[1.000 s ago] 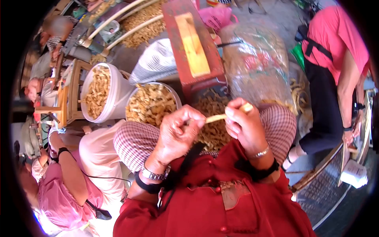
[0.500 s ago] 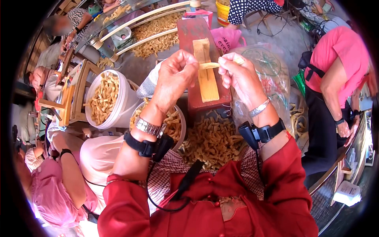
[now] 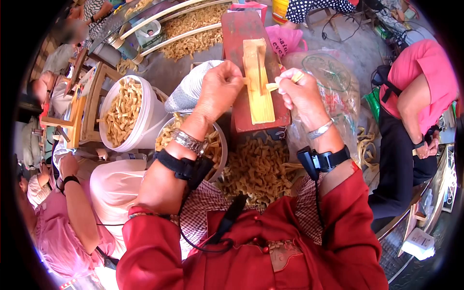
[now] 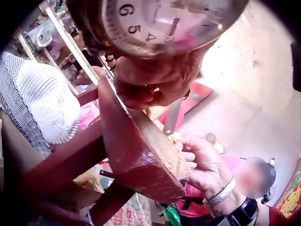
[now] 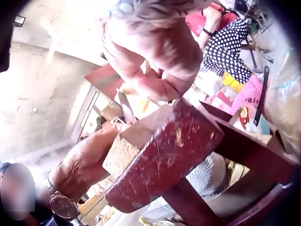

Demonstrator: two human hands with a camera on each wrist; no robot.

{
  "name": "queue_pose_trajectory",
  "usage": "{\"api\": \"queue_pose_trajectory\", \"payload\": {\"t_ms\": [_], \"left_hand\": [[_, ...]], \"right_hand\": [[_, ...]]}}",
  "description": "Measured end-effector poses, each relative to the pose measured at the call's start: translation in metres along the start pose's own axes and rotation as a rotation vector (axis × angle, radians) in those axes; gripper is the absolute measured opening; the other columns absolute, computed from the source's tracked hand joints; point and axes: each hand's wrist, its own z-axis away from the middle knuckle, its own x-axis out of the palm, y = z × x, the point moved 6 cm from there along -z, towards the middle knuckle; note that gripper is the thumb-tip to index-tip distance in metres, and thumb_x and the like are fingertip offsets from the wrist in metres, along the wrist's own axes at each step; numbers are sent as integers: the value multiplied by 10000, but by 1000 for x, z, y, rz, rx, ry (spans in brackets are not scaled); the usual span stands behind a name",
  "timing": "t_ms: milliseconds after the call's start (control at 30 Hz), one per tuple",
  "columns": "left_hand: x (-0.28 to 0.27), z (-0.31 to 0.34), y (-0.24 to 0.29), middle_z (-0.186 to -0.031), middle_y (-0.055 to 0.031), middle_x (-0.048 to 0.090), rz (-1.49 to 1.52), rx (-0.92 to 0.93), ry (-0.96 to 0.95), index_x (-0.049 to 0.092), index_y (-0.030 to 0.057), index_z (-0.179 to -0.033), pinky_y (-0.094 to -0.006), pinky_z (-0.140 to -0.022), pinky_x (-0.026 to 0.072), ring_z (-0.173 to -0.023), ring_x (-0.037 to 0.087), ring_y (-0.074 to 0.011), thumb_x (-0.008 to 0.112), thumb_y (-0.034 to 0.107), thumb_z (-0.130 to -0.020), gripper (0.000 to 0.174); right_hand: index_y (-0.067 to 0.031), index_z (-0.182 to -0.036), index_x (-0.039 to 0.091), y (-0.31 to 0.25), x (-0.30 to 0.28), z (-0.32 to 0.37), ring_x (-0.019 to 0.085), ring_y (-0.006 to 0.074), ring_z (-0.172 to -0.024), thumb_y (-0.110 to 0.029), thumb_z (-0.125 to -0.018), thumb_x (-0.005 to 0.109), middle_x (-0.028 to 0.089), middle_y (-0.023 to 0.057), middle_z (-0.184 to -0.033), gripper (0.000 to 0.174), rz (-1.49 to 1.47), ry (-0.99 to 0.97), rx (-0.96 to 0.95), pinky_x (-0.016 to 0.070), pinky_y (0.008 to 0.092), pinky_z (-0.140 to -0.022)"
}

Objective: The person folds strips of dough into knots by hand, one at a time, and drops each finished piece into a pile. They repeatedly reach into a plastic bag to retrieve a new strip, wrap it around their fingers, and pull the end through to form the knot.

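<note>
A pale wooden block (image 3: 261, 108) lies along the red bench (image 3: 237, 38), with a thin upright metal blade (image 4: 173, 117) standing on it. On the block's left side my left hand (image 3: 217, 92) pinches a short pale yellow piece, of which only a tip shows. My right hand (image 3: 304, 96), on the other side, pinches a yellow strip (image 3: 272, 87) whose folded end sticks out above the fingers. Whether the two pieces join behind the blade cannot be told. In the right wrist view the blade (image 5: 126, 108) stands between both hands.
A white bucket (image 3: 150, 116) of knotted yellow pieces stands at the left, another bucket beside my knee. A heap of pieces (image 3: 256, 169) lies below the bench. Plastic bags (image 3: 333, 87) lie at the right. People sit on both sides.
Both hands have risen from my lap to the bench, then lowered beside the block. The strip stretched between them above the block now shows only at each hand.
</note>
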Motion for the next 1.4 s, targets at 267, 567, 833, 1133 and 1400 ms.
{"api": "queue_pose_trajectory", "payload": {"t_ms": [267,567,833,1133,1400], "left_hand": [[1,48,44,-800,-11,628,-106,93,-386,615,19,-919,-227,-688,502,-738,598,-88,566,86,-907,84],[-9,64,57,-796,7,629,-273,105,-309,619,54,-912,-194,-641,441,-654,531,-45,564,211,-929,167],[-1,64,55,-796,3,625,-154,106,-311,615,43,-932,-190,-649,435,-658,533,-42,562,193,-930,159],[13,68,48,-776,16,592,-299,21,-344,603,32,-899,-188,-613,413,-640,506,-47,561,159,-928,137],[27,76,47,-778,12,584,-227,-9,-385,596,18,-890,-187,-622,421,-654,514,-51,565,151,-925,141]], "right_hand": [[0,-851,595,-23,-10,54,510,64,-418,-514,-837,610,573,40,-619,514,522,-443,178,410,190,-367],[-34,-794,641,129,-94,99,575,123,-508,-254,-871,592,600,44,-629,239,880,-499,570,474,251,-456],[-59,-887,650,297,-127,127,619,354,-822,-171,-764,603,637,192,-849,174,1354,-289,343,489,430,-718],[-12,-920,616,352,-148,174,611,260,-510,-145,-845,568,606,172,-628,160,917,123,722,483,375,-474],[-36,-818,629,335,-131,178,621,348,-752,-306,-768,663,647,175,-784,276,872,451,600,479,403,-679]]}}
